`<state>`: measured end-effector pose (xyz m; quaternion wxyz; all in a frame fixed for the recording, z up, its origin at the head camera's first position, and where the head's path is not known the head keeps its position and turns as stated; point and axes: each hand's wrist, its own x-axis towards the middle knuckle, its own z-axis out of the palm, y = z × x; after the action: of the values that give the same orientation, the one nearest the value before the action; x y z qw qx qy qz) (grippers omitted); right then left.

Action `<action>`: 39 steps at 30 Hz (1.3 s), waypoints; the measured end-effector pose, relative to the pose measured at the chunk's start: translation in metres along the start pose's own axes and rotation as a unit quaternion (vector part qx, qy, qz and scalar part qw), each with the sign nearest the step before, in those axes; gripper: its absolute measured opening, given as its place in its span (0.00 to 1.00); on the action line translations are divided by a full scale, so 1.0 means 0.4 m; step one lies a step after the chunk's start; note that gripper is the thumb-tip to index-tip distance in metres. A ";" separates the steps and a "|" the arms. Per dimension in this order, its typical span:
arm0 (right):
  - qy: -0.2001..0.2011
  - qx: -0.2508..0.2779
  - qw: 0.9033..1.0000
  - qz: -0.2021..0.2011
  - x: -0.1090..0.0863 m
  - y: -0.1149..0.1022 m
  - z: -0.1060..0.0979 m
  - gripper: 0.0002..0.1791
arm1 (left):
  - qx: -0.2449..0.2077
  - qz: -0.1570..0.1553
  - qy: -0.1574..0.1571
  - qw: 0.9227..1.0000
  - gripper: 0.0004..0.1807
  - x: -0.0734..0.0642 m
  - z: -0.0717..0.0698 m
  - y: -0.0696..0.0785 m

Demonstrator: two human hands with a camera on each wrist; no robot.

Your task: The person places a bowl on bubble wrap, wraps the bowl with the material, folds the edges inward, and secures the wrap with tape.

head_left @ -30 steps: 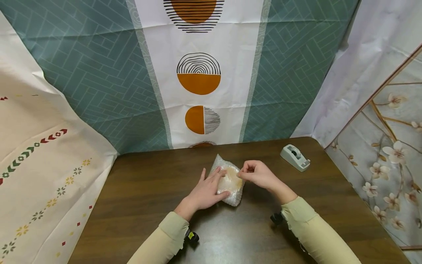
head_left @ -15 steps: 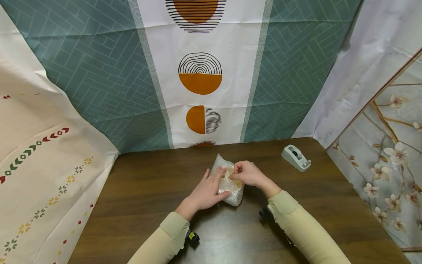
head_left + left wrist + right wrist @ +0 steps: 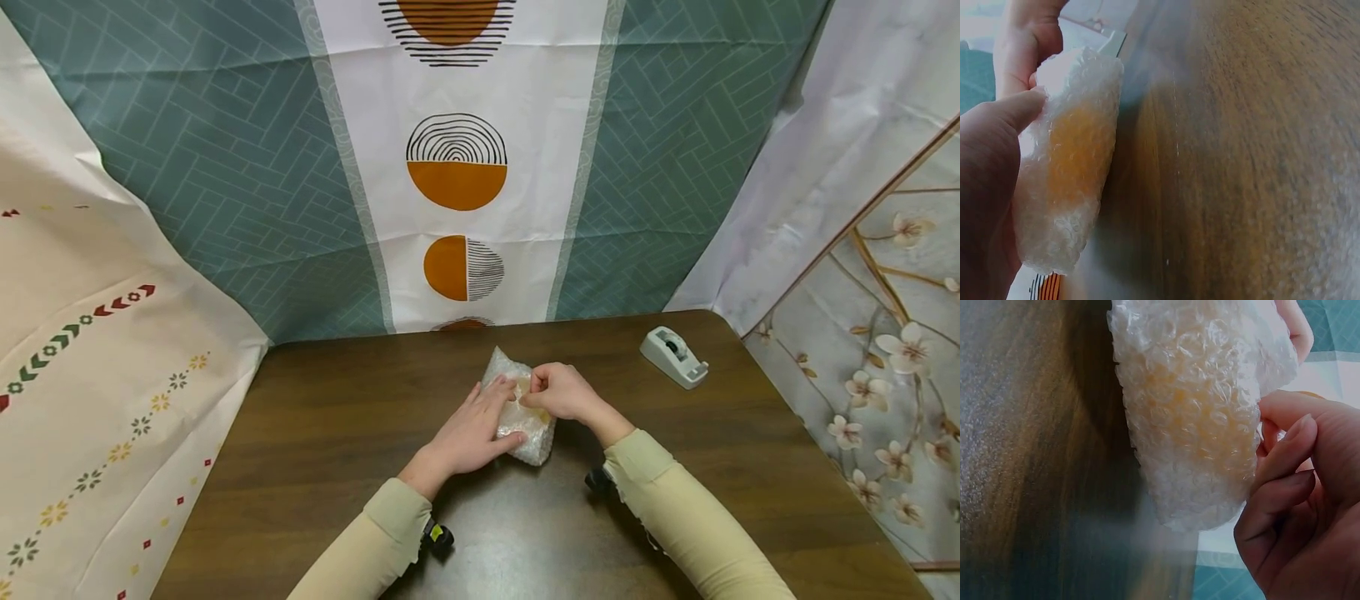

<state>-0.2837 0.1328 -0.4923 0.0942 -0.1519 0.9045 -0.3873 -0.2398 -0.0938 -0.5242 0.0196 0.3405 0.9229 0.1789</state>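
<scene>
A small packet of clear bubble wrap (image 3: 534, 442) lies on the brown table, with something orange-yellow (image 3: 1079, 156) showing through its layers. My left hand (image 3: 465, 433) rests over its left side, fingers extended across the top and thumb along the near side. On the right, my right hand (image 3: 567, 393) has thumb and forefinger brought together on the upper face, pinching at the wrap. In the right wrist view, the right fingers (image 3: 1279, 487) curl beside the wrap's edge (image 3: 1235, 469). I cannot tell whether a strip of tape is between these fingertips.
A white tape dispenser (image 3: 673, 357) stands near the back right corner of the table (image 3: 337, 400). Patterned cloths hang behind the table and along both sides. Dark wrist cameras sit at both cuffs, the left one (image 3: 438, 537) close over the tabletop.
My right hand has moved left from the packet's right edge onto its top, mostly in the first half second. The left hand stays on the packet, nearly still.
</scene>
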 end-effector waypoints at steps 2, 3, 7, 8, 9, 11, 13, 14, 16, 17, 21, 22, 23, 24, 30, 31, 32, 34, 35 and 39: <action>0.005 -0.016 1.000 -0.005 0.000 0.001 0.001 0.17 | 0.007 0.007 0.001 1.000 0.43 0.002 0.000 0.001; 0.007 -0.025 1.000 -0.006 0.000 0.001 0.002 0.17 | 0.009 0.011 0.002 1.000 0.41 0.002 0.001 0.001; 0.017 -0.065 0.998 -0.009 -0.002 -0.005 0.006 0.17 | 0.012 0.017 0.004 1.000 0.36 0.004 0.003 0.004; 0.021 -0.077 0.997 -0.008 -0.004 -0.008 0.008 0.17 | 0.014 0.016 0.003 1.000 0.35 0.004 0.003 0.005; 0.025 -0.091 0.996 -0.006 -0.005 -0.010 0.009 0.17 | 0.017 0.015 0.003 1.000 0.34 0.004 0.003 0.006; 0.031 -0.120 0.992 -0.001 -0.010 -0.016 0.013 0.17 | 0.021 0.015 0.003 1.000 0.33 0.004 0.003 0.009; 0.038 -0.149 0.988 0.003 -0.016 -0.021 0.018 0.17 | 0.027 0.015 0.002 1.000 0.33 0.004 0.003 0.012; 0.041 -0.162 0.986 0.005 -0.019 -0.022 0.020 0.17 | 0.029 0.015 0.001 0.999 0.33 0.004 0.003 0.014; 0.048 -0.182 0.982 0.006 -0.024 -0.025 0.023 0.18 | 0.032 0.015 -0.002 0.999 0.34 0.005 0.003 0.016; 0.051 -0.191 0.980 0.004 -0.026 -0.025 0.023 0.18 | 0.035 0.014 -0.004 0.999 0.34 0.006 0.003 0.016; 0.064 -0.217 0.974 -0.013 -0.032 -0.027 0.020 0.19 | 0.049 0.009 -0.007 0.999 0.33 0.009 0.002 0.018; 0.066 -0.223 0.972 -0.018 -0.032 -0.027 0.018 0.19 | 0.052 0.008 -0.008 0.999 0.33 0.009 0.002 0.018; 0.068 -0.232 0.970 -0.020 -0.032 -0.027 0.017 0.19 | 0.055 0.007 -0.009 0.998 0.34 0.009 0.002 0.019; 0.070 -0.241 0.968 -0.019 -0.032 -0.028 0.016 0.18 | 0.057 0.007 -0.009 0.998 0.34 0.009 0.001 0.019; 0.074 -0.271 0.960 0.014 -0.026 -0.026 0.014 0.20 | 0.061 0.011 -0.004 0.998 0.32 0.008 -0.002 0.023; 0.073 -0.272 0.959 0.019 -0.025 -0.026 0.015 0.21 | 0.063 0.010 -0.006 0.998 0.32 0.008 -0.002 0.024; 0.071 -0.276 0.958 0.023 -0.024 -0.026 0.016 0.21 | 0.063 0.009 -0.007 0.998 0.33 0.008 -0.002 0.024; 0.067 -0.287 0.955 0.027 -0.021 -0.027 0.019 0.21 | 0.066 0.009 -0.009 0.998 0.33 0.008 -0.002 0.024; 0.064 -0.293 0.954 0.030 -0.019 -0.029 0.020 0.21 | 0.067 0.009 -0.010 0.998 0.32 0.008 -0.002 0.025; 0.055 -0.313 0.947 0.037 -0.013 -0.033 0.027 0.22 | 0.068 0.012 -0.003 0.998 0.32 0.008 -0.005 0.030</action>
<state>-0.2731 0.1186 -0.4898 0.0067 -0.1188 0.9889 -0.0887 -0.2351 -0.0842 -0.5179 -0.0027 0.3528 0.9287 0.1146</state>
